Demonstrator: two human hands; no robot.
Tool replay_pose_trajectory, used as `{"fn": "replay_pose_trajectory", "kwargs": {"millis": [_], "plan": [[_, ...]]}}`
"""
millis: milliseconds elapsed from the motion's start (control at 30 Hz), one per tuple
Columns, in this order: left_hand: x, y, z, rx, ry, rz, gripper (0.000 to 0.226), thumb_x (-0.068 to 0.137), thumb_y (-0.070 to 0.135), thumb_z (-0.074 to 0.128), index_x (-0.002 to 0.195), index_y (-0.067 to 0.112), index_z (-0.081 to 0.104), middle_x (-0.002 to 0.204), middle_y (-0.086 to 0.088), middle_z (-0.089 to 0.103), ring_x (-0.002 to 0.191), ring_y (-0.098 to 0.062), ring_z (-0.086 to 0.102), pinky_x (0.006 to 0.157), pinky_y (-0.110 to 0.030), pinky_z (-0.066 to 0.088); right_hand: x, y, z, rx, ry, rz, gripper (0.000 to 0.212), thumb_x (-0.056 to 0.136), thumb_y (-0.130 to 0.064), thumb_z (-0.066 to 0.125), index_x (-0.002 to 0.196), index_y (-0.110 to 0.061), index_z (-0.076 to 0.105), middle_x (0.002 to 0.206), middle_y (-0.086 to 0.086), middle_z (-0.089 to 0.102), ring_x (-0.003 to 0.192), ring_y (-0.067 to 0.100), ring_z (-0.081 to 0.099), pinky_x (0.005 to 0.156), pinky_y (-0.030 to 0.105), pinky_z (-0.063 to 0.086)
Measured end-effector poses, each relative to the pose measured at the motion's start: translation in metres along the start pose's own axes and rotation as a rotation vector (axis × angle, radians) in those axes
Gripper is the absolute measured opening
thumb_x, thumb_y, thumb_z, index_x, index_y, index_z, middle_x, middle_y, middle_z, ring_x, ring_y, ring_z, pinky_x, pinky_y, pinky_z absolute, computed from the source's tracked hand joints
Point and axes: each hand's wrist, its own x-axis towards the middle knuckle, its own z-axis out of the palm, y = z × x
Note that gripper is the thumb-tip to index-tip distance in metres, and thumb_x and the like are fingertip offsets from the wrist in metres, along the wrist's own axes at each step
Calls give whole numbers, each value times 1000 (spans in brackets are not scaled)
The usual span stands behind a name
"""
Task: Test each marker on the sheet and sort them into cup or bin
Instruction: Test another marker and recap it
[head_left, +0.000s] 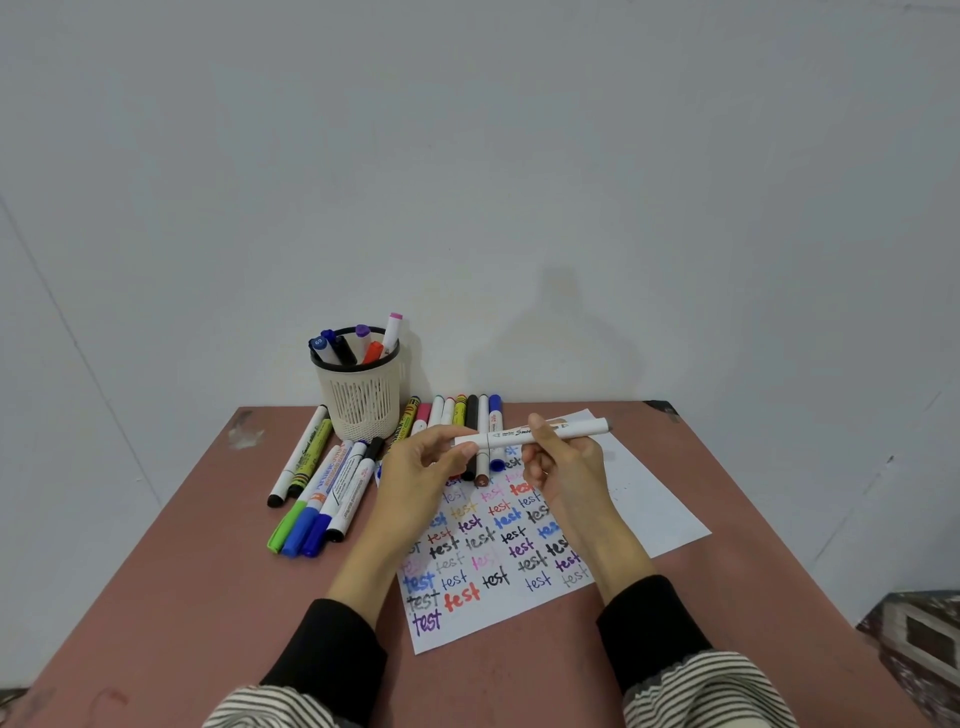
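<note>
A white marker (550, 432) is held level above the white sheet (644, 499), which is covered with coloured "test" words. My left hand (421, 467) pinches the marker's left end, where the cap is. My right hand (563, 467) grips its barrel near the middle. A cream mesh cup (363, 397) with a black rim stands at the back left and holds several markers. A row of markers (470, 415) lies at the sheet's far edge, partly hidden behind my hands. No bin is in view.
Several more markers (324, 483) lie in a loose pile left of the sheet, in front of the cup. The reddish table (208, 597) ends at a white wall behind. A patterned floor shows at the lower right.
</note>
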Motion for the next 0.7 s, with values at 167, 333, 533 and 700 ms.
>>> {"fn": "replay_pose_trajectory", "kwargs": {"millis": [167,333,533,700], "plan": [[0,-1,-1,-9,-1,4,17,89,18,67,98,32,71,92,-4,72,86,-17,68,84,-31,55,-2,0,0,-13,-7,-8,24,93,-17,63,71,-7,63,53,2,51,44,11,41,47,22,33],[1,4,1,-74,25,-56,18,87,14,69,97,28,71,95,0,73,91,-15,68,76,-23,51,-1,-2,0,-26,14,40,20,92,-19,64,76,-7,64,58,2,52,46,10,41,49,22,34],[-1,10,-8,-270,152,-119,20,88,14,68,104,24,72,104,-1,72,102,-18,67,86,-34,54,4,-6,-12,-170,238,-57,15,97,-24,58,97,-10,61,67,3,57,52,9,48,52,21,43],[-7,23,-9,-254,272,26,21,91,6,61,106,18,68,95,11,73,94,-9,69,79,-21,57,1,6,-21,-907,257,-244,19,101,-17,44,110,-10,59,90,4,64,74,12,55,60,11,43]]}}
